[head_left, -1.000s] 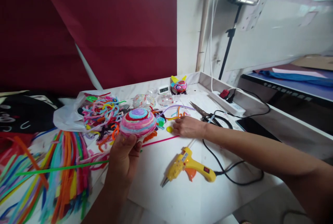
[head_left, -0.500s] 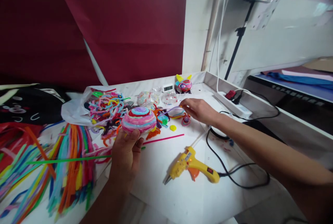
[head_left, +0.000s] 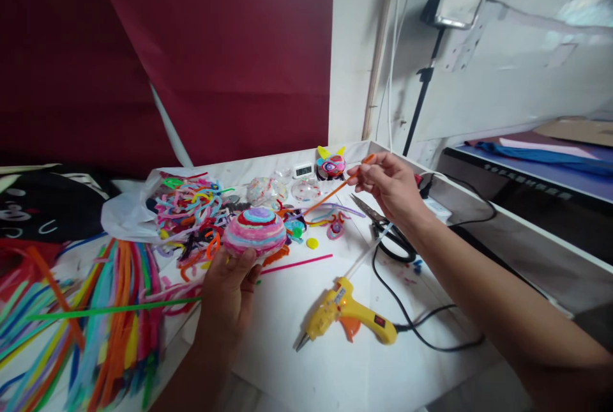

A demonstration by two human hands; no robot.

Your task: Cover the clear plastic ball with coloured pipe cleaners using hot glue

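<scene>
In my left hand (head_left: 230, 290) is a rounded ball (head_left: 255, 233) covered in coiled pipe cleaners, with pink, blue and red bands and a purple top. My fingers and thumb grip it from below. My right hand (head_left: 390, 185) pinches the upper end of an orange pipe cleaner (head_left: 330, 195), whose lower end reaches the pile behind the ball. A purple pipe cleaner (head_left: 347, 209) lies under it. Black-handled scissors (head_left: 400, 249) rest below my right hand. Nearer to me lies a yellow hot glue gun (head_left: 342, 310) with a clear glue stick in its back.
Bundled long pipe cleaners (head_left: 119, 310) spread at the left. Behind them a white plastic bag (head_left: 129, 214) holds cut pieces. A small digital clock (head_left: 303, 171) and a decorated ball with yellow ears (head_left: 330, 164) stand at the back. The glue gun's black cord (head_left: 421, 332) loops rightward.
My right hand has moved right and up, raising the orange pipe cleaner. The purple pipe cleaner lies on the table below it. The scissors have come into sight. My left hand still holds the ball.
</scene>
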